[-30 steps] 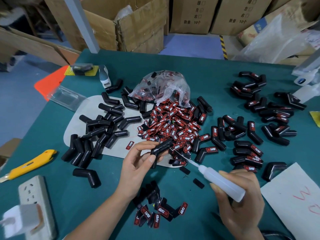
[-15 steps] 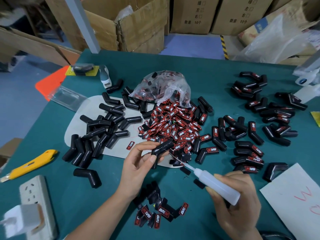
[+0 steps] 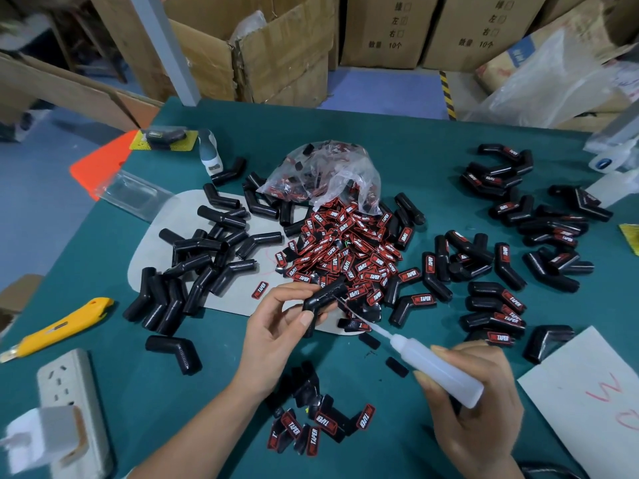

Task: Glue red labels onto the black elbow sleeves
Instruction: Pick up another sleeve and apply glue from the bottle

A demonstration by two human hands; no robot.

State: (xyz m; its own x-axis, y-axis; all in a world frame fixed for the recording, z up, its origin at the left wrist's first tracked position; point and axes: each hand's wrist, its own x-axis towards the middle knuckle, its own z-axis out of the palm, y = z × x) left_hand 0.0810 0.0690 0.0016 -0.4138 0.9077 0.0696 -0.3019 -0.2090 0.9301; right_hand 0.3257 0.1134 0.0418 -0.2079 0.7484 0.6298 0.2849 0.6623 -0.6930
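Note:
My left hand [image 3: 276, 326] pinches a plain black elbow sleeve [image 3: 323, 295] above the table's middle. My right hand [image 3: 473, 406] grips a white glue bottle [image 3: 439, 369] whose thin nozzle tip touches that sleeve. A heap of red labels [image 3: 349, 250] spills from a clear plastic bag [image 3: 321, 174] just behind. Unlabelled black sleeves [image 3: 197, 257] lie on a grey mat [image 3: 145, 250] to the left. Sleeves with red labels [image 3: 498, 305] are spread out on the right. A small cluster of labels [image 3: 311, 426] lies near the front edge between my arms.
A yellow utility knife [image 3: 58, 326] and a white power strip [image 3: 69, 402] lie at the front left. A white sheet with red marks [image 3: 594, 399] sits at the front right. Cardboard boxes [image 3: 269, 50] stand behind the green table [image 3: 415, 140]. A clear blister pack [image 3: 135, 195] lies at the left edge.
My right hand has slid the glue bottle slightly left and back, keeping the nozzle tip at the sleeve. My left hand holds the sleeve in nearly the same place.

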